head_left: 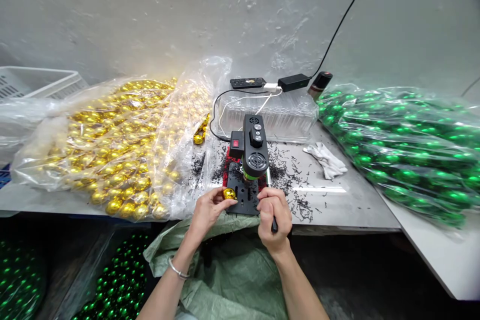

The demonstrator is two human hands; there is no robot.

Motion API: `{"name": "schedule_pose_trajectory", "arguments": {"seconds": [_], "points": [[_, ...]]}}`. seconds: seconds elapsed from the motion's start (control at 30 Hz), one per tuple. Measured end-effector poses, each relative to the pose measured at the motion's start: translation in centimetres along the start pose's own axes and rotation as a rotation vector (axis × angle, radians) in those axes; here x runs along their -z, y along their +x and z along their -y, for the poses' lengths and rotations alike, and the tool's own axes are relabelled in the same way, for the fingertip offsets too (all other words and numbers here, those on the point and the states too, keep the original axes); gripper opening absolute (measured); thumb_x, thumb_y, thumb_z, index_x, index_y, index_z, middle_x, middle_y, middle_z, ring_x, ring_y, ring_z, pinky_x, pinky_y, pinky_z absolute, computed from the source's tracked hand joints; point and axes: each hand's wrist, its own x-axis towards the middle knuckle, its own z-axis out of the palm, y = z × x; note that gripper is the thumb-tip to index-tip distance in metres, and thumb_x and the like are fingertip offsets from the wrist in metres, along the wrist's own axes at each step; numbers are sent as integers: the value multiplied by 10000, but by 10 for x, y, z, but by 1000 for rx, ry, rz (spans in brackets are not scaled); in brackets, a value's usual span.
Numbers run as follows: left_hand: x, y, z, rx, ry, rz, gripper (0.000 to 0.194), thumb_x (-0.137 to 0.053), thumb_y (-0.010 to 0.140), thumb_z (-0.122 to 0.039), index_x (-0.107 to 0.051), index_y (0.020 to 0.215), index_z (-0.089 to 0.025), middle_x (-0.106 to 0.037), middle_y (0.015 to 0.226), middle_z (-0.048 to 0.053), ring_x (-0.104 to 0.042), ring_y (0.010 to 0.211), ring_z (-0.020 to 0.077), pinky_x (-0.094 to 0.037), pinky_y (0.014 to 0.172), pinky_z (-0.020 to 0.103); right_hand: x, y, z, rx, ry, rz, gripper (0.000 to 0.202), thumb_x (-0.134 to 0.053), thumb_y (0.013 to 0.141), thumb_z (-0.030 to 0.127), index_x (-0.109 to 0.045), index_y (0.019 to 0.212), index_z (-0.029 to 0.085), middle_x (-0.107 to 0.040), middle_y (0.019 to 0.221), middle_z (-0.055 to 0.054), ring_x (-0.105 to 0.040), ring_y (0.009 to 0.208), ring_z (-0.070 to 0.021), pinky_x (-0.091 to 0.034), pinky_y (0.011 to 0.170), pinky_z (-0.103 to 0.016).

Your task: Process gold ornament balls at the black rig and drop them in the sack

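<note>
Left hand (208, 210) pinches gold ball (229, 193) at 9 o'clock of mini drill press (250, 155); right hand (275, 212) fist-closed on its lever (270, 195). Drilling step looks underway; next needs ball centred under bit.

Gold bauble (229, 193), black drill press (252, 152), shiny green baubles (405, 145), white cloth (325, 158), grey table (337, 200)

A: Site type?
B: Small ornament workshop. Rough plastered wall (157, 5); steel-topped workbench (337, 200).

A: Evidence, by clock position?
B: Centre: benchtop mini drill press (252, 147), black swarf (292, 180) around it. Nine o'clock: clear bag of gold baubles (112, 145). Three o'clock: bag of green baubles (405, 145). Twelve o'clock: power adapter (295, 81) and cable. Seven o'clock: more green baubles (116, 285) under the bench.
</note>
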Motion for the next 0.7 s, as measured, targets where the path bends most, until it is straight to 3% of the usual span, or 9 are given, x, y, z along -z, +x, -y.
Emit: {"name": "schedule_pose_trajectory", "arguments": {"seconds": [0.2,0.37,0.5,0.7], "points": [[-3,-9,8,96,-249,44,488,-788,621,-467,-686,978,-151,-750,924,65,-698,854,207,-551,803,312,-1,0,0,4,-4,-7,221,-402,859,24,-494,770,204,-524,738,-15,-563,736,-155,-471,633,-298],[-4,-13,9,83,-238,70,509,-746,668,-496,-665,1039,-156,-742,973,71,-698,921,225,-554,842,338,-1,0,0,-7,-17,-5,219,-403,863,41,-507,760,204,-539,740,-21,-571,723,-161,-479,631,-310],[1,-13,8,82,-225,20,526,-757,656,-485,-685,1054,-150,-742,995,80,-696,942,242,-557,867,361,-1,-1,-1,-3,-15,-15,228,-400,860,39,-506,750,208,-530,709,-13,-572,725,-169,-476,628,-313],[-3,-15,9,167,-421,25,533,-796,647,-428,-684,1104,-179,-735,1028,76,-696,950,250,-570,879,385,-1,-4,-3,5,-1,-9,234,-402,857,19,-506,763,206,-523,705,-7,-572,748,-168,-466,627,-306]]}}
